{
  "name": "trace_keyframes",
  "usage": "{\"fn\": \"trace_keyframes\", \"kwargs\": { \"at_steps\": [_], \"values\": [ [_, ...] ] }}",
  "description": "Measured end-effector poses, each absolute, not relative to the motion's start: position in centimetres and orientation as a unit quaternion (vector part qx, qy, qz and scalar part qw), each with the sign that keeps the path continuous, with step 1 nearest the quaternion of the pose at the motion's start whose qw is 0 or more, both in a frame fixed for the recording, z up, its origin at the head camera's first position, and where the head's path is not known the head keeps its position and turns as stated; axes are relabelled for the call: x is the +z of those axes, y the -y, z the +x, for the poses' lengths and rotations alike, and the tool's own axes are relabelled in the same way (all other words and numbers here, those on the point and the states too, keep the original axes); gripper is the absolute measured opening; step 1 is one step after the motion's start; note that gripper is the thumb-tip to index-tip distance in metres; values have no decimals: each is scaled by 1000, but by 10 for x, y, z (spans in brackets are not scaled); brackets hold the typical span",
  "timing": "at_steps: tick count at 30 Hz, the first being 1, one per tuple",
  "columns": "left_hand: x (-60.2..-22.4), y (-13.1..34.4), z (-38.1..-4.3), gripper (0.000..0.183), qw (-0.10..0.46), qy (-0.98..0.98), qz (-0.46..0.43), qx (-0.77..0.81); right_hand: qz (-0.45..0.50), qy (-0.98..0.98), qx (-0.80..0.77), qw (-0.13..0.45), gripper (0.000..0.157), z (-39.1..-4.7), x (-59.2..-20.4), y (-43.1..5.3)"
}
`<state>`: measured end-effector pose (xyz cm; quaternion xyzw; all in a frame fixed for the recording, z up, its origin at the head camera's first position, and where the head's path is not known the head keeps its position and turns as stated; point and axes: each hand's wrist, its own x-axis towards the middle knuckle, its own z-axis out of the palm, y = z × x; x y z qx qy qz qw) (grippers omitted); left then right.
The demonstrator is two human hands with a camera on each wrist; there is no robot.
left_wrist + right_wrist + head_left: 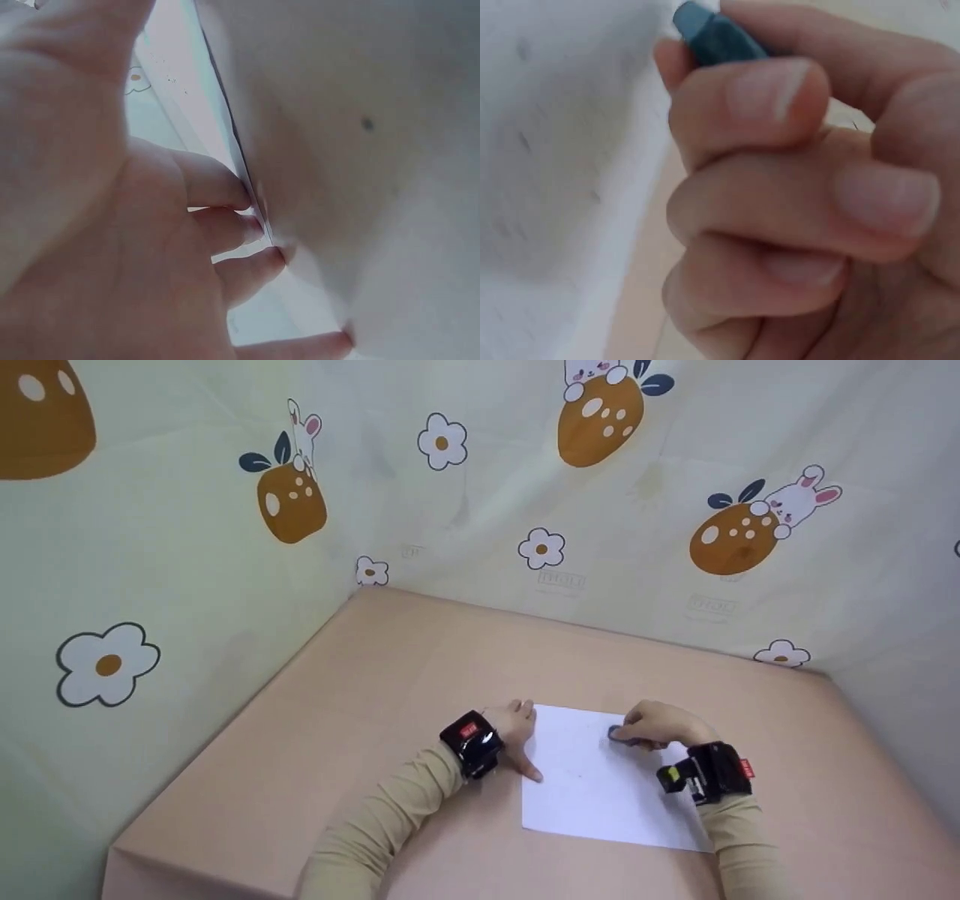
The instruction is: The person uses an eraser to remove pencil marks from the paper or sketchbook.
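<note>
A white sheet of paper (585, 802) lies on the table, with small dark specks scattered over it. My right hand (660, 725) grips a dark teal eraser (724, 37) over the upper right of the sheet, one end sticking out past the fingers. In the right wrist view the other fingers are curled into the palm, and dark crumbs dot the paper (547, 187). At the sheet's left edge, my left hand (516, 731) rests with thumb and fingers spread. Its fingertips (270, 260) touch down along the paper's edge in the left wrist view.
The table is covered in a peach-coloured cloth (360, 682). Behind and to the left hangs a pale curtain (480, 495) printed with rabbits, orange fruit and flowers. Black wrist cameras (472, 744) are strapped over beige sleeves (386, 817).
</note>
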<state>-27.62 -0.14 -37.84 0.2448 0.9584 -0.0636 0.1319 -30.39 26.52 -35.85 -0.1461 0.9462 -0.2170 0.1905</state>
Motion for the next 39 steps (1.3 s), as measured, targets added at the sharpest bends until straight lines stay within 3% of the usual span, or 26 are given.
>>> {"fn": "trace_keyframes", "kwargs": {
  "at_steps": [6,13,18,27,32,35,39],
  "values": [
    [-380,3,-282,114,158,-960,222,-56,-58,-965,-238,96,39,-292,-337,-347],
    [-380,6,-280,116,151,-963,218,-53,77,-935,-314,147,36,-273,-364,-415],
    [-379,5,-279,115,145,-964,218,-46,126,-906,-370,163,32,-267,-377,-428],
    [-378,3,-278,113,138,-964,222,-38,143,-921,-324,164,32,-265,-372,-434],
    [-376,-1,-284,106,150,-954,254,-45,78,-946,-304,86,55,-268,-352,-421],
    [-372,-6,-290,86,105,-951,291,-2,24,-959,-283,-10,69,-271,-331,-398],
    [-369,-14,-295,57,-32,-942,313,112,-29,-962,-266,-59,77,-275,-308,-354]
  ]
}}
